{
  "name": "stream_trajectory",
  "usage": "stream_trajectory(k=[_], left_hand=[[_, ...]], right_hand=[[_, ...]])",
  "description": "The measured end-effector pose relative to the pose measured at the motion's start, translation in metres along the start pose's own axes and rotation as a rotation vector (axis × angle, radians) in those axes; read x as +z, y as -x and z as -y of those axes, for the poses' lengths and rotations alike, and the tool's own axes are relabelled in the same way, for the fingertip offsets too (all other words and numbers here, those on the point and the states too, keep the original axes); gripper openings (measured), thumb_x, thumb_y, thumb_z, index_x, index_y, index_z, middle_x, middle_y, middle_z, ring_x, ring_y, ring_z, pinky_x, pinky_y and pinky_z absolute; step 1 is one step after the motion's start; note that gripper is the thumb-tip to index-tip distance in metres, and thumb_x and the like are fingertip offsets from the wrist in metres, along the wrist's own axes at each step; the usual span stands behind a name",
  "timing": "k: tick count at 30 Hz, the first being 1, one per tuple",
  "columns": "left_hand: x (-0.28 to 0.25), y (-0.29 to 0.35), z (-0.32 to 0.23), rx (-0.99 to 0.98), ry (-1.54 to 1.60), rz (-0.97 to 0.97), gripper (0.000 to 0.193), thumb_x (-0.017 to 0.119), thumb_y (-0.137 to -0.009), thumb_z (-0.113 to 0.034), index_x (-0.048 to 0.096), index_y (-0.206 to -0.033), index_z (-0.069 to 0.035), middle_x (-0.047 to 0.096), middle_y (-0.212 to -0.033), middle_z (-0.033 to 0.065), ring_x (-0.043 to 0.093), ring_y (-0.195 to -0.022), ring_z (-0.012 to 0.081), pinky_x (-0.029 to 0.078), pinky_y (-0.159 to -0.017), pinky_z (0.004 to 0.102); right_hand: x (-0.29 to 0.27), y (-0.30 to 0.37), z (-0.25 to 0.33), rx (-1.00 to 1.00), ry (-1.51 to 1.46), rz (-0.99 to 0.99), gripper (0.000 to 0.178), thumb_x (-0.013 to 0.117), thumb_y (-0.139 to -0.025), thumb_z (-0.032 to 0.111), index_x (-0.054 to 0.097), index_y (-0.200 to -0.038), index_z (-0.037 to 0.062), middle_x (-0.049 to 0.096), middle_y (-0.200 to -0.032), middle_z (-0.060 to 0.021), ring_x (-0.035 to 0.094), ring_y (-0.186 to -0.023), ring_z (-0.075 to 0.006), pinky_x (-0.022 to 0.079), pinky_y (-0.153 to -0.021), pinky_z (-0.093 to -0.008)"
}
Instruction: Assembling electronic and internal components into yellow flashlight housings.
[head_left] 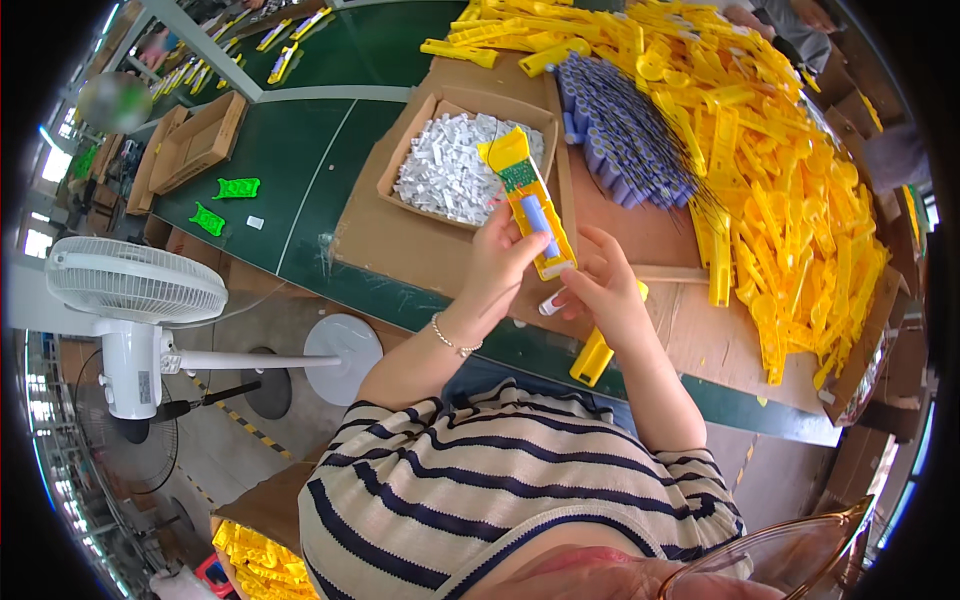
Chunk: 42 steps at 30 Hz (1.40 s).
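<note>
A yellow plastic housing [549,262] is gripped in my left hand [503,252], tilted over the front of the white-parts box. Inside it lie a green circuit board [518,177] and a blue-purple battery cell [538,214]. My left thumb presses on the cell. At the housing's lower end, my right hand [602,283] has its thumb and fingertips close together against it. A small white piece [551,302] sticks out by the curled right fingers and seems held there. Another yellow housing [592,358] lies beneath my right wrist at the table edge.
A cardboard box [392,185] holds small white parts. To its right is a pile of blue-purple cells with dark wires [625,140], beside a large heap of yellow housings [780,220]. Green plastic pieces [238,188] lie leftward. A white fan [135,280] stands at left.
</note>
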<state>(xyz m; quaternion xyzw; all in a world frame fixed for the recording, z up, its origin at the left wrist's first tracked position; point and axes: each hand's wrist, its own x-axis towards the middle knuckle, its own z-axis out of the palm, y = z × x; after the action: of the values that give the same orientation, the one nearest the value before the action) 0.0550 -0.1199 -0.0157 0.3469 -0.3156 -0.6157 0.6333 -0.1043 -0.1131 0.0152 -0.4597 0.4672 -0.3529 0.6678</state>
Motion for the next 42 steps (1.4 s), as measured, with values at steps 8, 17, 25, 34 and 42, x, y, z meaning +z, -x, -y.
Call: stream_trajectory(k=[8, 17, 25, 34, 42], left_hand=[[-0.162, -0.247, -0.093, 0.093, -0.507, -0.146, 0.031, 0.058, -0.082, -0.01, 0.054, -0.11, 0.002, 0.059, -0.096, 0.0074, 0.06, -0.084, 0.0156, 0.051, -0.076, 0.0302], [-0.393, -0.475, -0.113, 0.204, -0.495, -0.558, 0.024, 0.066, -0.08, -0.007, 0.062, -0.097, 0.01, 0.064, -0.085, 0.01, 0.064, -0.072, 0.0198, 0.052, -0.066, 0.033], [-0.358, -0.467, -0.121, 0.159, -1.628, -0.78, 0.045, 0.063, -0.083, -0.037, 0.063, -0.106, 0.001, 0.065, -0.1, 0.017, 0.063, -0.088, 0.0283, 0.048, -0.08, 0.0382], [-0.258, -0.357, -0.1, 0.703, -1.458, -0.517, 0.041, 0.057, -0.088, -0.015, 0.047, -0.125, 0.001, 0.048, -0.127, 0.0183, 0.045, -0.117, 0.0312, 0.035, -0.099, 0.0387], [-0.173, -0.217, -0.095, 0.638, -1.319, -0.231, 0.039, 0.055, -0.081, -0.001, 0.052, -0.12, -0.003, 0.049, -0.127, 0.0133, 0.045, -0.119, 0.0271, 0.036, -0.097, 0.036]], right_hand=[[-0.063, -0.009, 0.031, -0.149, 0.129, -0.015, 0.04, 0.057, -0.083, -0.005, 0.047, -0.121, -0.0009, 0.059, -0.104, -0.011, 0.063, -0.087, -0.0154, 0.051, -0.075, -0.024], [-0.138, -0.034, 0.052, -0.181, 0.278, -0.358, 0.025, 0.06, -0.081, -0.003, 0.059, -0.106, -0.0012, 0.064, -0.094, -0.0062, 0.06, -0.087, -0.0098, 0.048, -0.075, -0.0228], [-0.242, -0.188, 0.178, -0.546, 1.294, -0.821, 0.022, 0.061, -0.082, 0.018, 0.066, -0.1, 0.0055, 0.067, -0.084, -0.0116, 0.065, -0.075, -0.0222, 0.05, -0.072, -0.0315], [-0.265, -0.396, 0.184, -0.329, 2.031, -0.88, 0.019, 0.051, -0.083, 0.018, 0.068, -0.092, 0.0125, 0.066, -0.098, -0.0061, 0.058, -0.1, -0.0248, 0.047, -0.081, -0.038], [-0.255, -0.412, 0.181, -0.487, 2.331, -0.735, 0.019, 0.053, -0.083, 0.018, 0.07, -0.084, 0.0114, 0.068, -0.093, -0.0047, 0.063, -0.092, -0.0222, 0.05, -0.071, -0.0361]])
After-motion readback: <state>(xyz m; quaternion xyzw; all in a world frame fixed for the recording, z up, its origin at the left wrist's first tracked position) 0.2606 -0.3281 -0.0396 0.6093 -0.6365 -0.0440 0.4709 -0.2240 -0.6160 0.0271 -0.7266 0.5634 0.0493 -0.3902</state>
